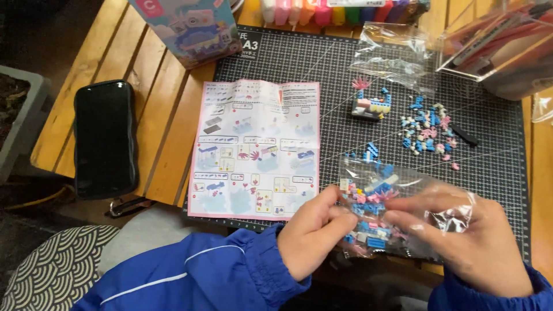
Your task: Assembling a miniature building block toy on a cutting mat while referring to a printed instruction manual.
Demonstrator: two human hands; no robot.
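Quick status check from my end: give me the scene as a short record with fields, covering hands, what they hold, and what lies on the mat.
left hand: pinches the near left edge of the clear bag
right hand: grips the bag's right side, fingers partly behind the plastic
clear bag: holds small blue, pink and white bricks
instruction sheet: unfolded flat, left of the bag
partial build: small blue and pink model on the cutting mat
loose bricks: scattered right of the build
empty bag: clear, at the mat's far side
black case: on the wooden table, left
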